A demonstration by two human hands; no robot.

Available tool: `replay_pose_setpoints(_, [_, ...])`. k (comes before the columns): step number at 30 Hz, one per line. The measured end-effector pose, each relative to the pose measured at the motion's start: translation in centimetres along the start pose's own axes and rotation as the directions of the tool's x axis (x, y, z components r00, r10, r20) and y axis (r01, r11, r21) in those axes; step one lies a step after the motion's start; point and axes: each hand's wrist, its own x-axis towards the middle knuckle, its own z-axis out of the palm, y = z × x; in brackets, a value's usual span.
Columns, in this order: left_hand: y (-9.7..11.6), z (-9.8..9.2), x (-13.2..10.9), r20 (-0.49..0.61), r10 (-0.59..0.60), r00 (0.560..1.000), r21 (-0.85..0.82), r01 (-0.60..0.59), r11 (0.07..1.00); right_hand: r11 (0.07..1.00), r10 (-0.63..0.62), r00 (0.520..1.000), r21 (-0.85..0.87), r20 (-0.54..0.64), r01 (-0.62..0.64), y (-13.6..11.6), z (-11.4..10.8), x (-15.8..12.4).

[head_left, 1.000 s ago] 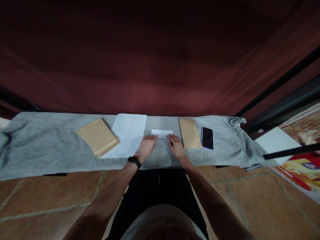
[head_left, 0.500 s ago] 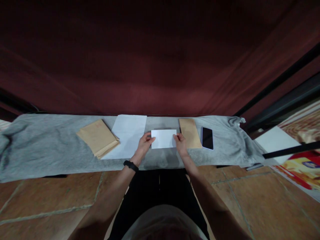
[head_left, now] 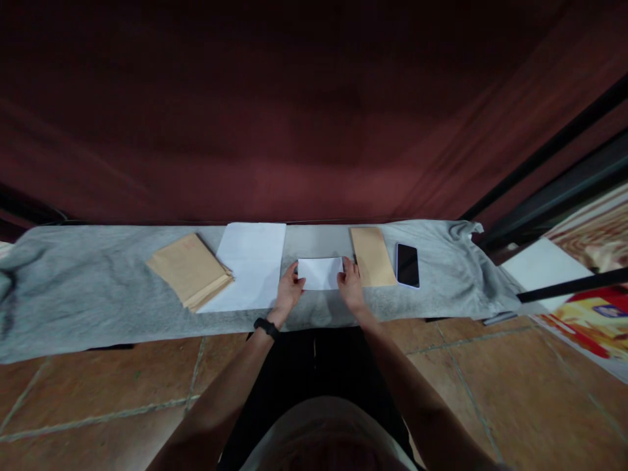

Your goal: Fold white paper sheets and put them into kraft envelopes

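Observation:
A small white rectangle of folded paper (head_left: pixel 320 274) lies across the space between my hands, low over the grey cloth. Its left edge is pinched by my left hand (head_left: pixel 290 288), which has a black band on the wrist. On the opposite edge, my right hand (head_left: pixel 350 285) grips with thumb and fingers. Left of my left hand, a stack of white sheets (head_left: pixel 258 261) rests on the cloth. Just beyond my right hand lies a single brown envelope (head_left: pixel 373 258), partly behind the fingers.
A pile of brown envelopes (head_left: pixel 191 268) overlaps the white sheets' left side. Right of the single envelope is a phone (head_left: pixel 407 265) with a dark screen. Grey cloth (head_left: pixel 88 288) covers the narrow table, with a dark red curtain (head_left: pixel 314 176) behind it.
Both hands have tilted a little, fingers now more upright along the paper's ends. The folded paper looks slightly shorter in width and gently curved. The whole view has shifted slightly.

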Motion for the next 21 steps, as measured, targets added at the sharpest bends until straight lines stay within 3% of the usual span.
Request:
replay_pose_setpoints(4, [-0.2, 0.0, 0.1, 0.036, 0.008, 0.999, 0.056, -0.01, 0.998, 0.956, -0.167, 0.984, -0.233, 0.054, 0.175, -0.6, 0.0, -1.9])
replay_pose_setpoints(10, [-0.2, 0.1, 0.2, 0.008, 0.025, 1.0, 0.134, -0.026, 0.991, 0.858, -0.315, 0.893, -0.305, 0.32, 0.412, -1.5, -0.2, -4.1])
replay_pose_setpoints(17, [-0.3, 0.2, -0.1, -0.023, 0.049, 0.999, 0.181, -0.044, 0.983, 0.818, -0.28, 0.9, -0.408, 0.333, 0.405, -0.6, -1.0, -5.3])
replay_pose_setpoints(21, [-1.0, 0.3, 0.0, -0.076, 0.123, 0.989, 0.192, -0.107, 0.976, 0.813, -0.279, 0.913, -0.433, 0.298, 0.39, 0.0, -1.2, -5.7])
